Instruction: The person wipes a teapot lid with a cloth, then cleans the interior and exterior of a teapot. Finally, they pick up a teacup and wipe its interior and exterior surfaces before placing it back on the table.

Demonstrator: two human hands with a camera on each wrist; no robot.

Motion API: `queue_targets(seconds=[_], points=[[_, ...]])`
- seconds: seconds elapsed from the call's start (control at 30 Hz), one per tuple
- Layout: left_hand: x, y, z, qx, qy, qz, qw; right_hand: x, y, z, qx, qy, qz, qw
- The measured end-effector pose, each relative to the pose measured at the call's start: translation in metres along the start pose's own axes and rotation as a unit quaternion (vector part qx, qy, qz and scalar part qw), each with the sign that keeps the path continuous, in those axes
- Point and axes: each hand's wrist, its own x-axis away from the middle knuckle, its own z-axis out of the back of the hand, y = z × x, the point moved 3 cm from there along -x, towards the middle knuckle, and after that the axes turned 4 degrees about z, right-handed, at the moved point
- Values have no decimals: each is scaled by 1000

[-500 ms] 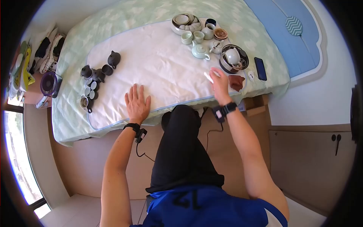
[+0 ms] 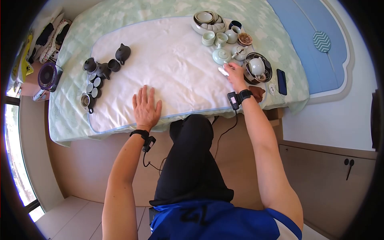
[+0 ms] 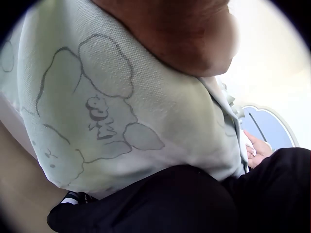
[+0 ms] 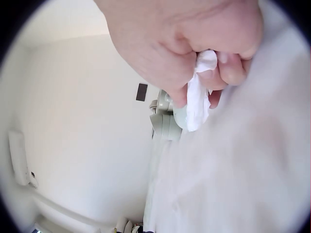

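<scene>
My left hand point(image 2: 147, 110) rests palm down on the white mat point(image 2: 168, 60), near the bed's front edge, fingers straight and slightly spread. In the head view, my right hand point(image 2: 236, 75) is just below the pale green teapot point(image 2: 221, 55). It pinches a crumpled white tissue point(image 4: 197, 104), whose loose end sticks out past the fingers in the right wrist view. Beside that hand, on its right, is a dark-rimmed bowl point(image 2: 269, 78) with a pale pot point(image 2: 256, 66) inside. A reddish-brown item point(image 2: 258, 93) lies partly behind the right wrist.
Farther back stand a pale bowl point(image 2: 194, 26) of stacked cups, light green cups point(image 2: 208, 38) and a white teapot point(image 2: 239, 52). A phone point(image 2: 281, 81) lies at the right. Dark teapots point(image 2: 123, 53) and several small cups point(image 2: 98, 83) are grouped on the left.
My right hand, with the tissue, has moved away from the front edge and closer to the pale green teapot. The left hand stays on the mat; the head view has shifted slightly.
</scene>
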Motion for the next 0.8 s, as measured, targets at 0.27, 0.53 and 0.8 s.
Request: queue_targets(seconds=[0.27, 0.53, 0.8], points=[[-3, 2, 2, 7, 8, 2, 1000, 81, -6, -11, -49, -47, -32, 997], [-1, 1, 0, 4, 17, -8, 1000, 146, -17, -12, 38, -144, -30, 988], [-1, -1, -3, 10, 22, -5, 1000, 133, -20, 7, 169, -54, 132, 975]])
